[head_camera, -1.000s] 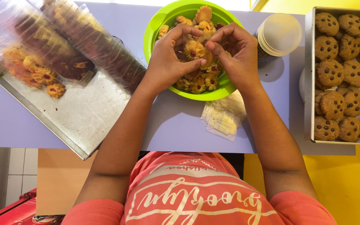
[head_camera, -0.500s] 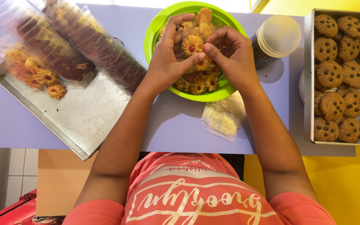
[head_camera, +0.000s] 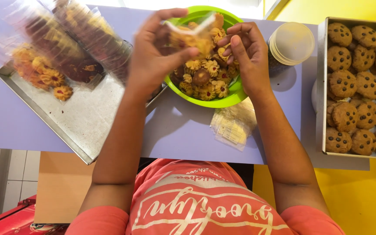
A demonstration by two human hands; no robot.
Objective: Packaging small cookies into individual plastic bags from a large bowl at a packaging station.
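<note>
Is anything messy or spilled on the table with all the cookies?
Nothing is spilled. The metal tray sits crooked and hangs over the table edge, with cookie bags piled on it. The left hand holds a small bag of cookies above the green bowl, with the right hand beside it.

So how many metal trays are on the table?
2. One flat metal tray lies at left, bearing bagged cookies; one tray of chocolate-chip cookies sits at right, cut off by the frame edge. More may lie outside view.
</note>
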